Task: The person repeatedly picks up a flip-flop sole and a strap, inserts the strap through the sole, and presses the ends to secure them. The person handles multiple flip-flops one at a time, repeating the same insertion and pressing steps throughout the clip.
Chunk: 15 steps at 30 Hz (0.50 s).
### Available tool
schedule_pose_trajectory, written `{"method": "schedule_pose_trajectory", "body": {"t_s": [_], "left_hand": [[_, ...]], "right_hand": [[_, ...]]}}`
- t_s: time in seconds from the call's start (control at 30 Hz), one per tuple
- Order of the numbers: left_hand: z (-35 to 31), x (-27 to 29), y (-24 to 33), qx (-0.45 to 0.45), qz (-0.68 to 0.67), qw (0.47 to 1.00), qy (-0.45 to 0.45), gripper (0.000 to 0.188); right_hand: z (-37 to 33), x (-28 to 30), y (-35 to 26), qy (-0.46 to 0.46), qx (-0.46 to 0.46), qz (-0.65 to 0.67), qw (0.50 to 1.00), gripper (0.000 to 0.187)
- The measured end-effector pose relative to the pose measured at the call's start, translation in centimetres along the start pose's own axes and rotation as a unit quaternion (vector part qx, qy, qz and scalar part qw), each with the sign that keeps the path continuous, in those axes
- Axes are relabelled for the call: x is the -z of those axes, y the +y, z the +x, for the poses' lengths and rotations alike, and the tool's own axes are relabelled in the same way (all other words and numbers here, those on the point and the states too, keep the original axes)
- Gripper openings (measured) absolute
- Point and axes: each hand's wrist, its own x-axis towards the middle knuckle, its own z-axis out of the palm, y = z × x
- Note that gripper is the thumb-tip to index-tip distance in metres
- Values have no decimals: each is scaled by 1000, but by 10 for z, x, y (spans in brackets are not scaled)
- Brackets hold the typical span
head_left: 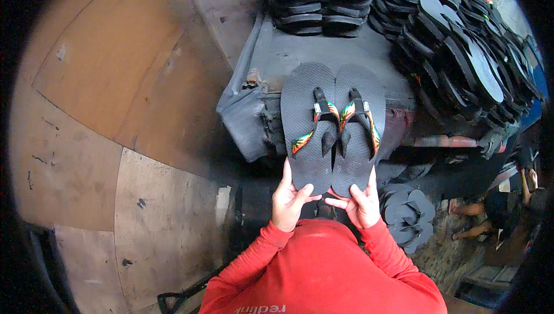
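A pair of black flip-flops lies side by side in front of me, soles down and toe ends pointing away. Their straps carry a green, yellow and red pattern, with a small white tag on each. My left hand (289,200) grips the heel of the left flip-flop (301,118), thumb on top and fingers beneath. At the heel of the right flip-flop (365,123), my right hand (360,203) holds in the same way. The far ends of the pair overlap the front edge of a dark worktable (340,51); whether they rest on it I cannot tell.
Stacked flip-flops (323,0) stand at the table's back, and a larger heap (461,54) leans at the right. More grey flip-flops (407,217) lie low on the right. Wooden panels (115,83) fill the left side. Another person's legs (476,219) show at far right.
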Motion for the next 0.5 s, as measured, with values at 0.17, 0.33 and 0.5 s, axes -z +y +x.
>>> {"method": "schedule_pose_trajectory", "body": {"t_s": [0.17, 0.33, 0.5], "left_hand": [[2, -1, -4, -8, 13, 1000, -6, 84], [2, 0, -10, -12, 4, 1000, -6, 82], [3, 3, -22, 5, 5, 1000, 5, 65]], "right_hand": [[4, 2, 3, -6, 12, -44, 999, 90], [4, 3, 5, 1, 17, -44, 999, 94], [6, 7, 6, 18, 26, -58, 998, 89]]}}
